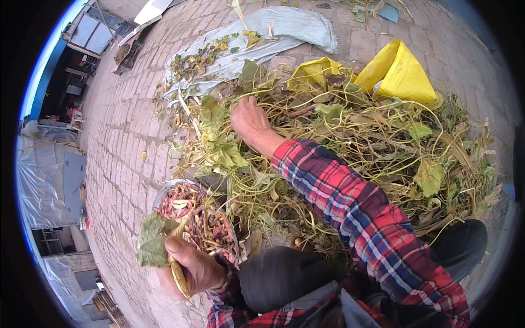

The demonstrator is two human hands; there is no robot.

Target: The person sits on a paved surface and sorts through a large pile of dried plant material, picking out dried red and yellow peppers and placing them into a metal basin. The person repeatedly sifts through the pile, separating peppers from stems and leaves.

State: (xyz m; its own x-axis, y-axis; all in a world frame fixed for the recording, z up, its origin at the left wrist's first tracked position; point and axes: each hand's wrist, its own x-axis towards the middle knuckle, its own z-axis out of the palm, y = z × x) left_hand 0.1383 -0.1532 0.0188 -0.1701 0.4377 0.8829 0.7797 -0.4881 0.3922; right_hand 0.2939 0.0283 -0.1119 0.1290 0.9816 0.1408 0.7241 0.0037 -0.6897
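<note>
My left hand [190, 266] is closed around a pale yellow bean pod [179, 279] and a wilted green leaf [154, 240], beside a container of red and tan bean pods [192, 201]. My right hand [249, 119] reaches to the upper left edge of a large heap of dried bean vines [369, 143]. Its fingertips are at the stems, partly hidden, and whether they grip one cannot be told. Yellowed leaves [229, 156] hang from the vines just below that hand.
A pale woven sack [287, 24] with leaf scraps lies beyond the heap. A yellow woven bag [406, 78] stands at the heap's far side. My knees in dark trousers [283, 279] are close to the heap. Brick paving [119, 143] surrounds it; a crate [130, 57] stands farther off.
</note>
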